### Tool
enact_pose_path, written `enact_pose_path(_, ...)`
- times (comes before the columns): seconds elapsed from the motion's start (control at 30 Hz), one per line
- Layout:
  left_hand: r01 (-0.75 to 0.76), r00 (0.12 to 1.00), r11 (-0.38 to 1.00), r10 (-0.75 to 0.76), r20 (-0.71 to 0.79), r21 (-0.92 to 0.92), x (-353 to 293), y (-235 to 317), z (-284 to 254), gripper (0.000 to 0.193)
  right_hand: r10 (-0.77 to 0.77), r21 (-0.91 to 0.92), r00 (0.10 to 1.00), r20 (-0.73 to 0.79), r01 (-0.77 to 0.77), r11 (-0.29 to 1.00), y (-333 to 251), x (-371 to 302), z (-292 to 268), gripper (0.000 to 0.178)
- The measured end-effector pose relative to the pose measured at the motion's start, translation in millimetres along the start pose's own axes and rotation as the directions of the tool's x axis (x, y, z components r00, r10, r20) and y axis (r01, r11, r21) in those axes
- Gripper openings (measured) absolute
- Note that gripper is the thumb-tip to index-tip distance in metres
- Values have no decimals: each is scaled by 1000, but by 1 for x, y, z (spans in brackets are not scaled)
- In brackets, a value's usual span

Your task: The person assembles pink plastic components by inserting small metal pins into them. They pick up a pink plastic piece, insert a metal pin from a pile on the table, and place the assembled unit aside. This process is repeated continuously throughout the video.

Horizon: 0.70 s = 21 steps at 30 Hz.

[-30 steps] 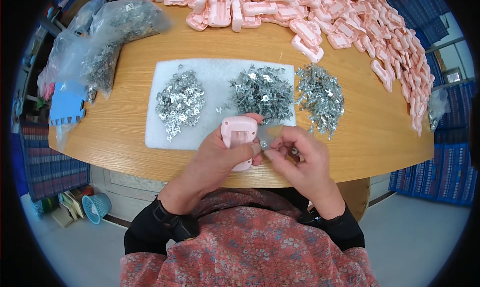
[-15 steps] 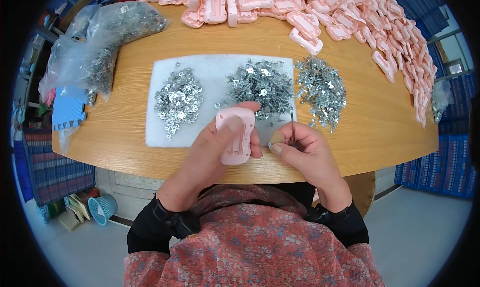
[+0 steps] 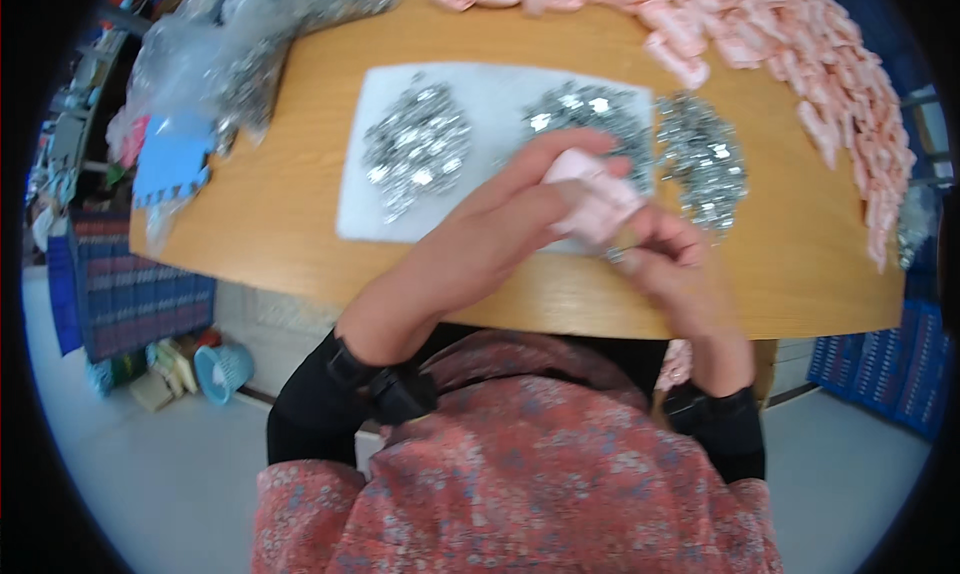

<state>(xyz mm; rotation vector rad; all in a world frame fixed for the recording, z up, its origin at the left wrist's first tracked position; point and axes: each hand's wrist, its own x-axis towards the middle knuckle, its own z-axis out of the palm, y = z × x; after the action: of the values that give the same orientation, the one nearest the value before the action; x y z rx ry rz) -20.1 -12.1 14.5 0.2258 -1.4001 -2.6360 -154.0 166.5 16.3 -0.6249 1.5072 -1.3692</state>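
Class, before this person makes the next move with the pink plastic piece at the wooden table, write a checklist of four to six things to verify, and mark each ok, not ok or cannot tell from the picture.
1. Pink plastic piece held in the left hand: ok, fingers wrap it.
2. Right hand at the piece's lower edge: ok, touching it.
3. Small metal part pinched in the right fingers: cannot tell, the picture is blurred there.
4. Metal parts within reach: ok, three shiny piles; the left pile lies on the white mat.
5. More pink pieces in stock: ok, a heap along the far table edge.
6. Piece held over the table: ok.
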Motion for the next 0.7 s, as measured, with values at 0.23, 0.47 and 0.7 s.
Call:
enact_pose_path(0.23,196,973,968,-211,89,157,18,15,-21,46,-133,-112,991,-34,128,985,-5,5,-17,12)
enact_pose_path(0.47,363,890,910,-402,215,202,28,18,-24,43,-193,-308,975,107,217,926,-22,1,-12,7)
enact_pose_path(0.7,397,881,909,-416,224,126,20,-3,-23,50,-214,-304,976,43,216,928,-23,-4,4,6)
